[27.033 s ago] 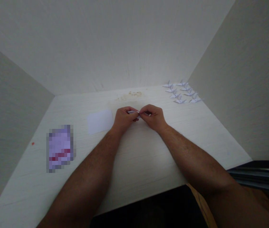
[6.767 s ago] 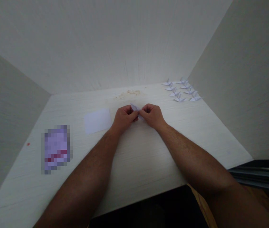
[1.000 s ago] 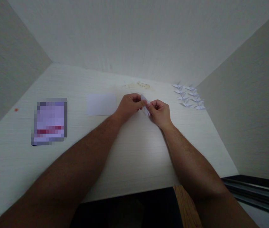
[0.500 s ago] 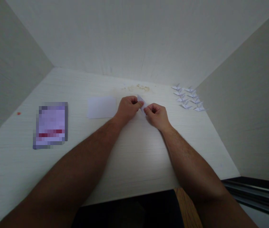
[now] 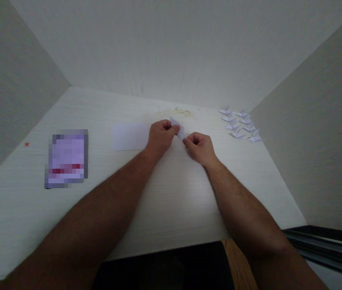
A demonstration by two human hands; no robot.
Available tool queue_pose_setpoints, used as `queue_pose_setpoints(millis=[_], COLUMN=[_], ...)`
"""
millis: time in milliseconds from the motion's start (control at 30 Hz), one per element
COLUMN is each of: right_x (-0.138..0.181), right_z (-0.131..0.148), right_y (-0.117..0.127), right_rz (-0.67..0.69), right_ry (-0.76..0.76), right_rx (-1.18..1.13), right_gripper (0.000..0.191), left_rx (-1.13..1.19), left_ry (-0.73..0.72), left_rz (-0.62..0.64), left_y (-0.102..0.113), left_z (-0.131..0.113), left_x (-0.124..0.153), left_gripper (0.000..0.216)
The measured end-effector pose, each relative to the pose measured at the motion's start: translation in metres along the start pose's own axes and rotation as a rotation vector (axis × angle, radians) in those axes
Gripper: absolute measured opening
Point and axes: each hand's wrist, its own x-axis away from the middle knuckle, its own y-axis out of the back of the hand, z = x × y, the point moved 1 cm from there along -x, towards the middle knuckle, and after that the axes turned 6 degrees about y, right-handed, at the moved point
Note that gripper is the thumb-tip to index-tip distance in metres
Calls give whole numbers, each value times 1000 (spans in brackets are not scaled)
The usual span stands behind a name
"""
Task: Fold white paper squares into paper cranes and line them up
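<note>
Folded paper (image 5: 178, 127), one piece, sits in the left hand (image 5: 161, 135) (eight cranes (image 5: 246, 121) rightward).

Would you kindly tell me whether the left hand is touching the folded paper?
Touching: the head view shows the left hand pinching the folded paper, with its thumb lying over it.

On the left of the white worktop (image 5: 171, 209), a purple rectangular item (image 5: 68, 153), blurred into blocks, with a red band (image 5: 76, 166) across its lower part. Farther left, near the left wall (image 5: 13, 72), a small orange-red speck (image 5: 27, 144). Near the back wall (image 5: 153, 48), brownish stains (image 5: 184, 111) on the worktop. At lower right, dark parallel rails (image 5: 325, 245); at the bottom edge, a wood-grained brown strip (image 5: 238, 266).
</note>
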Motion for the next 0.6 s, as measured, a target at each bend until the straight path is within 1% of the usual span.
queue_pose_setpoints(millis=[67, 133, 267, 333, 600], right_x=[1, 1, 0, 0, 1], right_z=[0, 0, 2, 4, 2], right_y=[0, 0, 0, 0, -1], right_rz=[0, -22, -93, -106, -63], right_ry=[0, 0, -20, -19, -4], right_rx=[13, 6, -17, -22, -23], right_gripper=[25, 25, 22, 22, 23], left_rx=[97, 163, 118, 95, 37], left_ry=[36, 37, -1, -21, -59], left_rz=[-58, -70, 3, 41, 83], left_y=[2, 3, 2, 1, 0], left_z=[3, 5, 2, 1, 4], left_x=[-5, -7, -3, -1, -2], left_gripper=[24, 24, 26, 25, 25])
